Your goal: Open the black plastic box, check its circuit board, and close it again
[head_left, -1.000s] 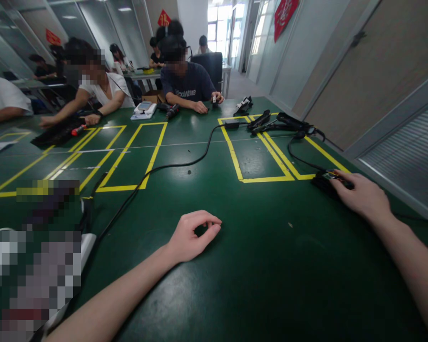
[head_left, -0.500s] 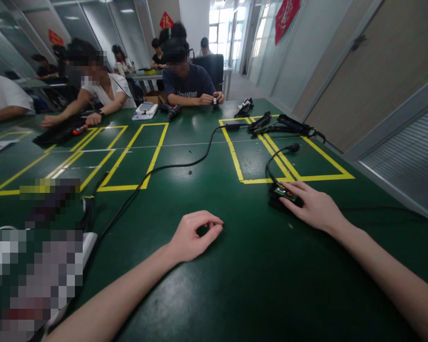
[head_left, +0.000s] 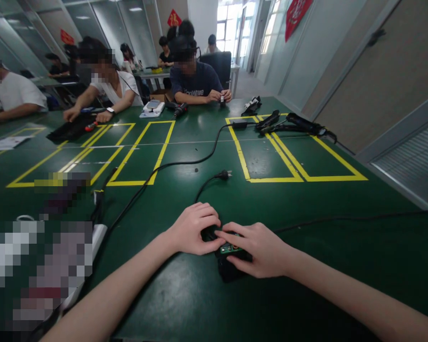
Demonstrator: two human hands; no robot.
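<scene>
Adapter (head_left: pixel 229 248): black casing, green board exposed — between the grips.
Left grip (head_left: pixel 194 228): curled around its end.
Right grip (head_left: pixel 262 249): clasped over it.

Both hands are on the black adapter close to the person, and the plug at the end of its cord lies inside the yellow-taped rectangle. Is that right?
Not quite. The head view shows the left hand and right hand on the black adapter, but its plug lies on the bare green table, just left of the yellow-taped rectangle and outside it.
</scene>
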